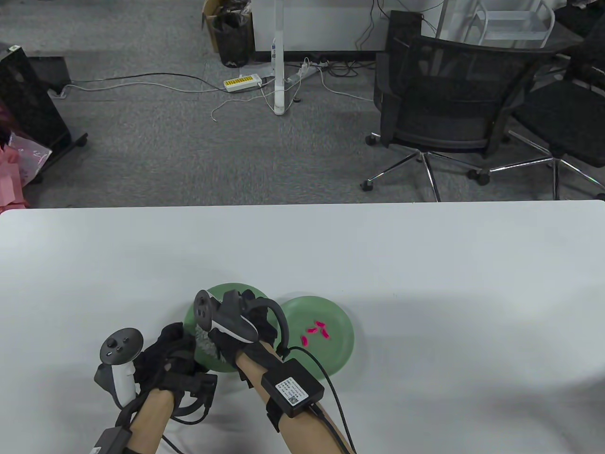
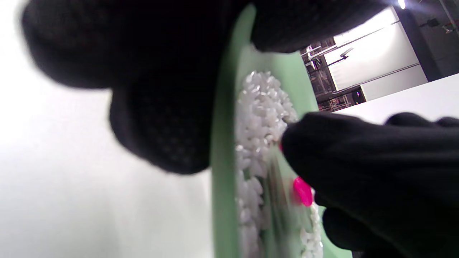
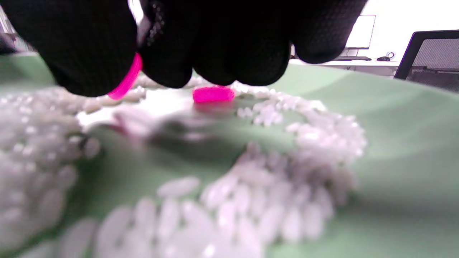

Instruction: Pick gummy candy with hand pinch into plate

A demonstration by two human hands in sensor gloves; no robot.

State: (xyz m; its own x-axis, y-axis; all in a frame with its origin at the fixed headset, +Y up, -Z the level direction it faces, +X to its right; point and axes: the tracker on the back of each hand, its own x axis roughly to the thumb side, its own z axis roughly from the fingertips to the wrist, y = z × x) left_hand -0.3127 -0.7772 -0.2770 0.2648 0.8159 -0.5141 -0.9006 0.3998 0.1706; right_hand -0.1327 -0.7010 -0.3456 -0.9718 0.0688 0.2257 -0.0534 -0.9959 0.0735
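Spreading across the lower half of the table view, the table [image 1: 425, 265] carries two green plates side by side near its front edge; the left plate [image 1: 222, 288] is mostly hidden under the right hand [image 1: 246, 331], and only its far rim and a patch of white grains [image 1: 204, 341] show there; the right plate [image 1: 338, 350] lies just beside it, rims close or touching, I cannot tell which, with a few pink candies [image 1: 317, 330] near its middle. The left hand [image 1: 165, 359] sits at the near left edge of the left plate; in the left wrist view its fingers [image 2: 154, 107] press against the outside of the rim [image 2: 222, 172], with a thumb or finger over the top, so it looks to be holding the plate, though the blur leaves the hold unclear. The right hand reaches down into the grains; in the right wrist view its fingertips [image 3: 215, 53] are bunched together, and a pink candy [image 3: 125, 80] is pinched between two of them at the left, only its edge showing. A second candy [image 3: 213, 94] lies on the plate just under the fingertips, among the grains; whether a finger touches it I cannot tell. The grains in the foreground are blurred.
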